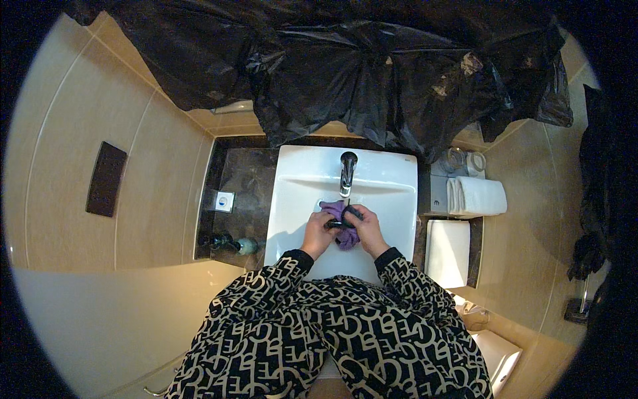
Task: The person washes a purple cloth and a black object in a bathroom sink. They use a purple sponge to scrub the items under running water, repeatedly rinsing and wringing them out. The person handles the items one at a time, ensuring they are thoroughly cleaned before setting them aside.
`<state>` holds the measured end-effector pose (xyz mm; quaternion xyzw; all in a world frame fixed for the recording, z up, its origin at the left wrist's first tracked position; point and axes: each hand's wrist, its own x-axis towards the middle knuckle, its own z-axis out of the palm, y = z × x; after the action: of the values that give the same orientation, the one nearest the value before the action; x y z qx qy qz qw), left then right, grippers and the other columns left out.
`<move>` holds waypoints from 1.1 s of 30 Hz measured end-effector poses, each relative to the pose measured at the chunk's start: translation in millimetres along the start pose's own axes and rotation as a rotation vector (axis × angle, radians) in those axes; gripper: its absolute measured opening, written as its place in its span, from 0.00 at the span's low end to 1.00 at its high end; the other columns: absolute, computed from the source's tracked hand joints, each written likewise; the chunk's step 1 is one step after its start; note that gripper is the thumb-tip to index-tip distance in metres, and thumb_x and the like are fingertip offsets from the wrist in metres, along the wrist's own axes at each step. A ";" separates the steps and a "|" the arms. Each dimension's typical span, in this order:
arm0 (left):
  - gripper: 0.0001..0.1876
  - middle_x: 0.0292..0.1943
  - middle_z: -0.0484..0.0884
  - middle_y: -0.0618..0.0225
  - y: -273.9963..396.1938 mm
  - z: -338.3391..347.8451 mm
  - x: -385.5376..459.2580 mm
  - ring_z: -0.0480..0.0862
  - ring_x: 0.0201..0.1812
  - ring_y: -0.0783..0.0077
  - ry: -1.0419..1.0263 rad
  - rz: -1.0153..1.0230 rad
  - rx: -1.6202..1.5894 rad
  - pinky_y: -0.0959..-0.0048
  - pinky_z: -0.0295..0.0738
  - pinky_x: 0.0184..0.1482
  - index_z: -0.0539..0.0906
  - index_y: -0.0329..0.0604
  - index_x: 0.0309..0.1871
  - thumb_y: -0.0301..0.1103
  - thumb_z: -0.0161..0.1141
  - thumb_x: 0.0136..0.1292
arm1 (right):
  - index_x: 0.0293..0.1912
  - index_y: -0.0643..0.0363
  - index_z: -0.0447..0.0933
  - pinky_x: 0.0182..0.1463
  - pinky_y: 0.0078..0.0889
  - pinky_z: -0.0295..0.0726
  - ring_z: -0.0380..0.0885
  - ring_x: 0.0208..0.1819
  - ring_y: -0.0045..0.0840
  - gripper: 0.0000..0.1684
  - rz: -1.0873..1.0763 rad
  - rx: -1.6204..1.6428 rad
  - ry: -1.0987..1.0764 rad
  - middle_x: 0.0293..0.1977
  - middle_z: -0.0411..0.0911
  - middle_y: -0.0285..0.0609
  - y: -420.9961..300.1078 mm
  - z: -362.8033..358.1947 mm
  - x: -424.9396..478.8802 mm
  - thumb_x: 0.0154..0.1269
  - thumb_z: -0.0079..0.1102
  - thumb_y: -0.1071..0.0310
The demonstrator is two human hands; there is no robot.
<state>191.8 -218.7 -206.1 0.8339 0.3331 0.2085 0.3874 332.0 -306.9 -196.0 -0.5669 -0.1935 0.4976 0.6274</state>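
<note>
Both hands are low over a white washbasin [294,199], just in front of its chrome tap [348,167]. My left hand [318,233] pinches one end of a small shiny dark object [336,224]. Around its other, rounded end my right hand [370,232] has its fingers closed. Whether this object is one piece or two, I cannot tell, as the fingers hide part of it. A crumpled purple cloth [348,242] shows beneath and between the hands, partly covered by them. The tap's spout points down just above the cloth.
On the dark counter at right stand folded white towels [477,195], drinking glasses [453,159] and a flat white towel [447,252]. A small bottle [246,245] and a square packet [225,201] lie at left. Black plastic sheeting [324,75] hangs over the back wall.
</note>
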 end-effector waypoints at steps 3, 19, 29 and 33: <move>0.23 0.40 0.80 0.57 7.6 1.1 -5.9 0.79 0.43 0.55 0.025 -0.019 -0.102 0.65 0.77 0.47 0.81 0.39 0.44 0.19 0.69 0.39 | 0.48 0.65 0.78 0.44 0.19 0.75 0.74 0.38 0.15 0.13 0.081 0.099 0.013 0.37 0.78 0.34 3.6 -8.7 0.6 0.65 0.60 0.70; 0.23 0.48 0.74 0.52 -19.7 -10.8 -8.2 0.76 0.51 0.52 0.061 -0.170 -0.110 0.65 0.74 0.54 0.81 0.38 0.47 0.27 0.70 0.44 | 0.58 0.64 0.69 0.64 0.32 0.65 0.69 0.60 0.36 0.21 -0.061 -0.526 -0.154 0.56 0.71 0.49 46.3 6.7 33.7 0.72 0.48 0.61; 0.15 0.44 0.83 0.58 -15.9 -29.8 -20.2 0.83 0.44 0.63 0.092 -0.263 -0.271 0.69 0.77 0.46 0.81 0.37 0.46 0.30 0.67 0.55 | 0.54 0.59 0.73 0.52 0.45 0.75 0.73 0.52 0.42 0.20 -0.247 -1.253 -0.097 0.50 0.77 0.48 83.8 -27.3 45.5 0.68 0.47 0.60; 0.10 0.34 0.82 0.67 -19.2 -46.0 -26.4 0.80 0.34 0.75 0.168 -0.749 -0.771 0.74 0.78 0.36 0.82 0.39 0.44 0.30 0.65 0.60 | 0.54 0.58 0.74 0.50 0.37 0.77 0.77 0.49 0.31 0.21 0.011 -0.588 -0.092 0.47 0.79 0.42 92.8 -33.6 56.3 0.71 0.47 0.55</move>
<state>138.1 -205.1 -195.4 0.4362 0.5367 0.2291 0.6850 345.7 -289.7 -307.5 -0.7022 -0.3545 0.4486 0.4243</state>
